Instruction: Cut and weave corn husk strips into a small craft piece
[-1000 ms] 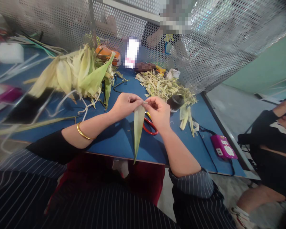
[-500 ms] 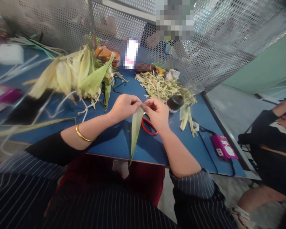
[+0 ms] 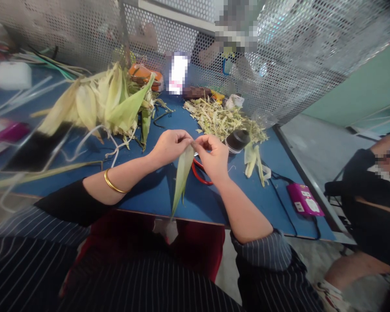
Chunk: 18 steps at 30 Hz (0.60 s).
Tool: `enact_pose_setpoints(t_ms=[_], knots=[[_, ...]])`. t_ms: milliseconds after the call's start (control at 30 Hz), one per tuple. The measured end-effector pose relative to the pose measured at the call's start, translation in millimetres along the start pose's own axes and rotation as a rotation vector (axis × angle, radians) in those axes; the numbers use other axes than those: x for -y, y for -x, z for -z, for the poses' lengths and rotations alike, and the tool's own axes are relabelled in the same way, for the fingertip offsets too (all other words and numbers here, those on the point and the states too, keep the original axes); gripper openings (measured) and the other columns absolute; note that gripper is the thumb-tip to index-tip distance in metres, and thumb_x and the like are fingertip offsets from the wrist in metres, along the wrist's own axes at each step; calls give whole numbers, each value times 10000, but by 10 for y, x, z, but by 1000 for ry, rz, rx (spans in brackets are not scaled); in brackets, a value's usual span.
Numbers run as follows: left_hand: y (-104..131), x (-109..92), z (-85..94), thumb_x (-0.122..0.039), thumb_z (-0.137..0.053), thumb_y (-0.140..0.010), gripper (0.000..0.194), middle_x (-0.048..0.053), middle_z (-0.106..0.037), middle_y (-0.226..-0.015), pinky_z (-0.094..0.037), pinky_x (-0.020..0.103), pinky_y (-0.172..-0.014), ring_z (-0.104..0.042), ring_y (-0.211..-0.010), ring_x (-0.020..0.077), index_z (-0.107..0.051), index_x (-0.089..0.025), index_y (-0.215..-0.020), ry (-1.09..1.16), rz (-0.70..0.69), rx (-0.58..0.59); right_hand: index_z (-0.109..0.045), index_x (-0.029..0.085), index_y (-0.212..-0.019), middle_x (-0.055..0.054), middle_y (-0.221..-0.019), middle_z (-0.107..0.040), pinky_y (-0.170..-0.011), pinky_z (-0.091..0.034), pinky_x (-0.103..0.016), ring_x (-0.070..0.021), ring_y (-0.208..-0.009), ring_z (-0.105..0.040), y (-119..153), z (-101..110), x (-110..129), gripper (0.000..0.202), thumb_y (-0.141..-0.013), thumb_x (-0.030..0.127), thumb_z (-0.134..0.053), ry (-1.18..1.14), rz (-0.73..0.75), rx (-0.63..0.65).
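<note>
A long pale green corn husk leaf (image 3: 182, 175) hangs point-down over the blue table (image 3: 156, 190). My left hand (image 3: 169, 146) and my right hand (image 3: 212, 156) both pinch its top edge, fingertips almost touching. The leaf looks split into two strips near its lower half. A gold bangle sits on my left wrist. Red-handled scissors (image 3: 199, 175) lie on the table just under my right hand, partly hidden by it.
A pile of corn husks (image 3: 107, 99) lies at the back left, a heap of husk scraps (image 3: 221, 119) at the back right with a black jar (image 3: 236, 139). A pink device (image 3: 303, 199) with a cable sits near the right edge. Another person sits at right.
The leaf's tip has swung left and it has started to split lengthwise. Both hands stay at its top, shifted slightly left.
</note>
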<state>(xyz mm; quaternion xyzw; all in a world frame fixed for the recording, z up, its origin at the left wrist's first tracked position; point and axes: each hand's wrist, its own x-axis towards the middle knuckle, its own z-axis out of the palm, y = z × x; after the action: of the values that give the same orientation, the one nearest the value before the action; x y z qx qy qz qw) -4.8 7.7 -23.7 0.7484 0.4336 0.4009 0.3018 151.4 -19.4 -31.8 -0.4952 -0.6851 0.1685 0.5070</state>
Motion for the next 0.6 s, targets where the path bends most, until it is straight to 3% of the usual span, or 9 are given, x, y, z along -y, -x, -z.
enact_pose_setpoints(t_ms=[167,367,600], knots=[[11,-29,-14,-262,-502,-825,220,32,-667,-715,-379,259,-626,-538,-662,137,-671,-143,-751,-23,22,-17,-597,178,-768,47,-623,-542,-533,-382,-231,-83,-541,-452,0,-27,-39,137,-756,279,-688,-102,-149,35],[8,-7,-21,-240,-494,-832,200,21,-665,-726,-386,259,-645,-559,-693,138,-656,-149,-758,-23,2,-19,-592,179,-728,25,-674,-574,-609,-409,-248,-98,-607,-482,17,-18,28,124,-785,276,-645,-56,-53,7],[-8,19,-14,-246,-508,-830,196,36,-693,-773,-410,269,-680,-589,-728,149,-668,-149,-771,2,8,-66,-582,185,-761,43,-642,-539,-559,-381,-235,-85,-566,-446,31,-62,-4,166,-753,319,-680,-199,-195,80]])
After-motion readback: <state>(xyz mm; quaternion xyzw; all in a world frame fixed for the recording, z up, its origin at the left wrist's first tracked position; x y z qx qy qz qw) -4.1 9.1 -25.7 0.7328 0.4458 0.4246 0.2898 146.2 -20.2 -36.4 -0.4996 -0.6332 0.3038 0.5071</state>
